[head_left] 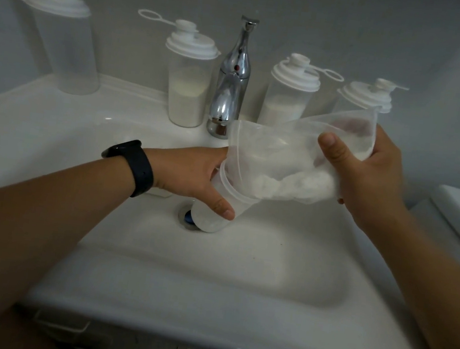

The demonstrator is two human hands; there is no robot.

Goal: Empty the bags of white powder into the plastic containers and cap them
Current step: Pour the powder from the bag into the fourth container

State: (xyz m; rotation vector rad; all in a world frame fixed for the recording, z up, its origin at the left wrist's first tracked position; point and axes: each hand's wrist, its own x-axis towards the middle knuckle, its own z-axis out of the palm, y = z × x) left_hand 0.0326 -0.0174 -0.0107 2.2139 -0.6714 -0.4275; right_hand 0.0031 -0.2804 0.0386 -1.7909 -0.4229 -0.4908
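Left hand (194, 175) grips the open cup (219, 202) over the sink (211, 273); right hand (368, 174) clutches the bag (291, 164), its mouth over the cup.

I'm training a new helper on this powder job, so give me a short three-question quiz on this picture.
1. True or false: the container being filled stands on the sink ledge.
2. How many capped containers stand along the back of the sink?
3. Which hand tilts the bag of powder: A) left, B) right?

Key:
1. False. The left hand holds it, uncapped, down in the basin over the drain.
2. Four; two on each side of the tap.
3. B. The right hand grips the bag's closed end, and the bag's mouth sits in the container's opening.
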